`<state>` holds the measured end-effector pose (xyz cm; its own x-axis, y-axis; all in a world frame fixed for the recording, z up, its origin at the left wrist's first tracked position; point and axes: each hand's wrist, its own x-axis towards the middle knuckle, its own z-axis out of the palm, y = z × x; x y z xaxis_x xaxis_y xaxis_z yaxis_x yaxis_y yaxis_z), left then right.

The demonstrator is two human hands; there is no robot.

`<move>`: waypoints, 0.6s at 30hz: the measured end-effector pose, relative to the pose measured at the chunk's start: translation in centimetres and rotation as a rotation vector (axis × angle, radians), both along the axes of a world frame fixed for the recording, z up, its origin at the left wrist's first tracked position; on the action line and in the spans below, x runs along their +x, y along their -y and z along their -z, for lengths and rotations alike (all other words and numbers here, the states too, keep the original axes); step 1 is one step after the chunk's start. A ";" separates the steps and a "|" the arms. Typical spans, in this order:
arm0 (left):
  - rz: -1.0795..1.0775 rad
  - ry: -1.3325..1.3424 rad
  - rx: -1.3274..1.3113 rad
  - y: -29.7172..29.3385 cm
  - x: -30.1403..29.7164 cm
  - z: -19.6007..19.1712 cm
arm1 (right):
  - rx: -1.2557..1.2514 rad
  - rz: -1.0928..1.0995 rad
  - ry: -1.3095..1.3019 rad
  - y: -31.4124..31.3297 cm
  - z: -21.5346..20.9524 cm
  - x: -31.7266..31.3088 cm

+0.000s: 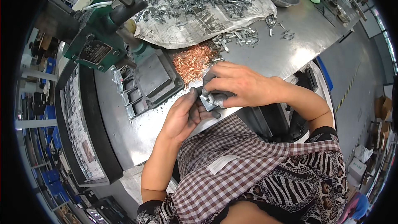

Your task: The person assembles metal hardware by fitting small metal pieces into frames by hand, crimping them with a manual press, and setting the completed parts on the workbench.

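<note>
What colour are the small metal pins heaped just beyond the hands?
The metal pins are copper-orange, best seen in the head view.

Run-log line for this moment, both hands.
left hand: holding metal part | right hand: at same part, exact grip hidden | copper pins: piled on bench beyond hands | press: to the left

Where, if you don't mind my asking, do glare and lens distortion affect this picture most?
Head view: white glare on the metal tabletop, strongest at its right and along the near edge; head view: the fisheye bows the black frame at left, and the corners are black; head view: the small metal piece shows too small for fine detail.
</note>
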<state>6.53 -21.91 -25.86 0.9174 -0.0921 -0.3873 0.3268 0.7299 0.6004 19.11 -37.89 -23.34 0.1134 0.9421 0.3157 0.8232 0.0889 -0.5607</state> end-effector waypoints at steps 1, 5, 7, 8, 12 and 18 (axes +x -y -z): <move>-0.004 -0.002 0.000 -0.1 -0.1 -0.1 | 0.007 -0.007 0.003 -0.1 0.0 -0.1; 0.006 -0.016 -0.031 -0.6 -0.1 0.7 | -0.028 -0.031 0.012 -0.4 0.0 0.1; 0.016 -0.015 -0.042 -1.0 -0.1 1.4 | -0.057 -0.045 0.019 -0.2 -0.1 0.4; 0.064 0.001 0.048 -1.3 -0.1 1.6 | -0.057 -0.040 0.026 -0.3 -0.4 0.3; 0.130 0.044 0.060 0.1 0.4 0.2 | -0.152 -0.116 0.005 -0.2 -1.6 0.5; 0.147 0.052 0.159 -0.3 0.6 0.5 | -0.087 -0.074 -0.058 -0.4 -2.7 2.8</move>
<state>7.15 -21.62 -26.41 0.9176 -0.1681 -0.3601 0.3884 0.5718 0.7227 21.87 -37.53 -20.68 0.0577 0.9720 0.2276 0.7824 0.0976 -0.6151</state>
